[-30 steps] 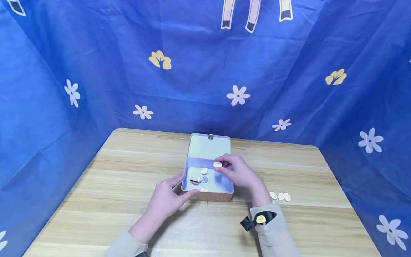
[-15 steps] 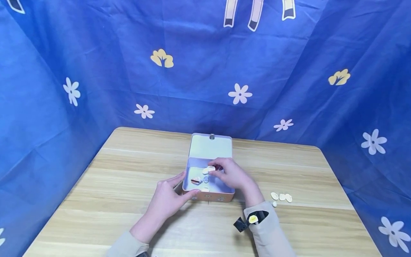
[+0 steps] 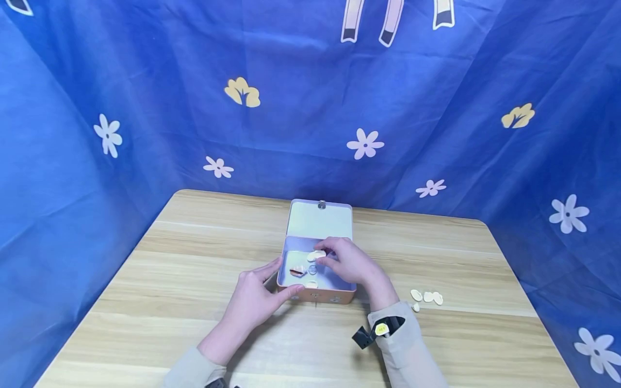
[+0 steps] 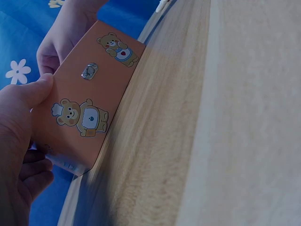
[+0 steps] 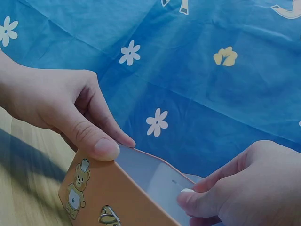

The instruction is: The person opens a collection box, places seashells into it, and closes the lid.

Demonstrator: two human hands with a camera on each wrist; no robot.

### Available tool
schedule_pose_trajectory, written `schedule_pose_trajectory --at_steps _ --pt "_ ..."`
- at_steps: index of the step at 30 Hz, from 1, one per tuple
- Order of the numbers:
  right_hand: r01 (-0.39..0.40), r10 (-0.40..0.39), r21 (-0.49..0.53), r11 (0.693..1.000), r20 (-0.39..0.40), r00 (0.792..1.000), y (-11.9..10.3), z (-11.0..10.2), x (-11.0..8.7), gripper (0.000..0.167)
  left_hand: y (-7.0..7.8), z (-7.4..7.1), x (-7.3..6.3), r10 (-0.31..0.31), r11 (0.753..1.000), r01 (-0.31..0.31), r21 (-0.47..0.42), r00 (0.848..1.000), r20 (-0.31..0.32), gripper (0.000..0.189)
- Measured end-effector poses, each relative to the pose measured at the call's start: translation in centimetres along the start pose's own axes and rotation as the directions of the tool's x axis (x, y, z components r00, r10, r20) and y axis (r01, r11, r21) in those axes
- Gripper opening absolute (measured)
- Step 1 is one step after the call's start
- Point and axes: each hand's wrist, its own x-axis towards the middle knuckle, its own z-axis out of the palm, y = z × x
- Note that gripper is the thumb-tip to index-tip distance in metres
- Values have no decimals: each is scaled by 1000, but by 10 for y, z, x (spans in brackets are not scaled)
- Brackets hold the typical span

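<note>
An orange tin box (image 3: 335, 295) with bear pictures stands with its lid (image 3: 320, 220) raised at the back. My left hand (image 3: 254, 299) grips its front left corner, thumb on the front rim and fingers along the left side. Inside the box, my right hand (image 3: 351, 262) pinches a small white shell-like piece (image 5: 187, 190) between thumb and fingers, beside another pale piece. A brown-and-white striped shell (image 3: 298, 271), a round greyish piece (image 3: 312, 269) and a pale piece (image 3: 312, 284) lie on the box floor. The right hand's other fingertips are partly hidden.
Several small white pieces (image 3: 428, 297) lie on the wooden table (image 3: 218, 242) to the right of the box. A blue flowered curtain (image 3: 301, 108) hangs behind the table and along both sides. A metal clasp (image 4: 89, 71) sits on the box's front.
My right hand has moved left and lower into the box with the white piece, bringing it next to another pale piece. The left hand keeps its grip on the box.
</note>
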Motion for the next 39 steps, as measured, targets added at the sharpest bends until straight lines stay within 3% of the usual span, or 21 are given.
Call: schedule_pose_trajectory --at_steps 7,18,25,33,39 --pt "6 -6 -19 1000 -18 1000 0 -3 -3 34 0 2 0 11 1000 -12 -14 1000 -1 89" --pt "36 -33 45 998 -68 997 -1 -16 -21 34 -2 7 2 11 1000 -11 -22 1000 2 88" --pt "53 -43 76 996 -131 990 -2 -34 -44 32 -4 5 1 -5 1000 6 -31 1000 2 90" --pt "102 -93 34 994 -204 974 9 -54 -76 30 -6 5 1 -8 999 8 -35 1000 -9 89" --pt "50 -45 12 999 -239 970 21 -65 -101 27 -6 5 0 -10 999 11 -37 1000 1 92"
